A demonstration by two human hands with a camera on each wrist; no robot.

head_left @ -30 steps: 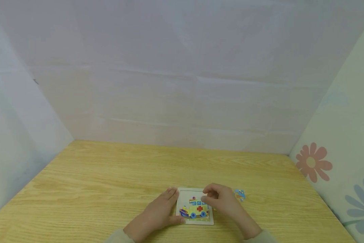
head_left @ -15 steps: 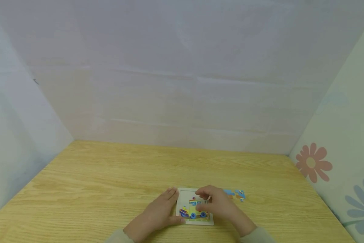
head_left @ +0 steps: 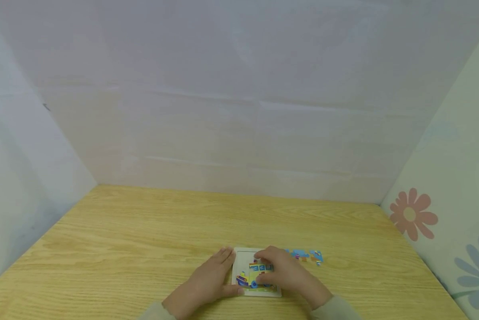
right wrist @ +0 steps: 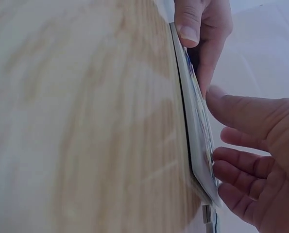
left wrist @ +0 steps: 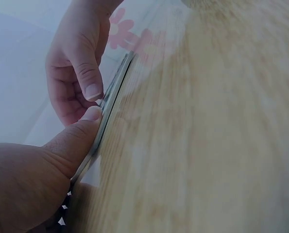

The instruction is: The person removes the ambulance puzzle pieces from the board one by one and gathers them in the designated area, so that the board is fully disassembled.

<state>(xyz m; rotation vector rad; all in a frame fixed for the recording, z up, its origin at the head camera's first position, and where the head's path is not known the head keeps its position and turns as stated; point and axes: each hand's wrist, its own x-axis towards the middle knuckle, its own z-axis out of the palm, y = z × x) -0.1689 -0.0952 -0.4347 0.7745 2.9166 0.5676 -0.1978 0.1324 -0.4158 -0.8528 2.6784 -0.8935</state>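
Observation:
A small white-framed jigsaw puzzle board [head_left: 259, 294] lies on the table, with a yellow ambulance picture [head_left: 253, 277] in its lower part and pale bare backing above. My left hand [head_left: 207, 278] rests at its left side, fingers straight along the edge and thumb on the front left corner. In the left wrist view that thumb [left wrist: 81, 136] presses on the rim. My right hand [head_left: 287, 271] is over the right half, covering part of the picture. Its fingers [right wrist: 241, 174] are loosely bent with the fingertips at the puzzle's surface, and nothing shows between them and the thumb.
Several loose blue jigsaw pieces [head_left: 315, 256] lie just right of the board, partly behind the right hand. The wood-grain table [head_left: 163, 222] meets a pale sheet wall [head_left: 239, 133] at the back. A flower-printed panel [head_left: 443, 200] stands on the right.
My right hand has shifted left and slightly toward me over the picture, uncovering more loose jigsaw pieces behind it. The left hand and the board stay put.

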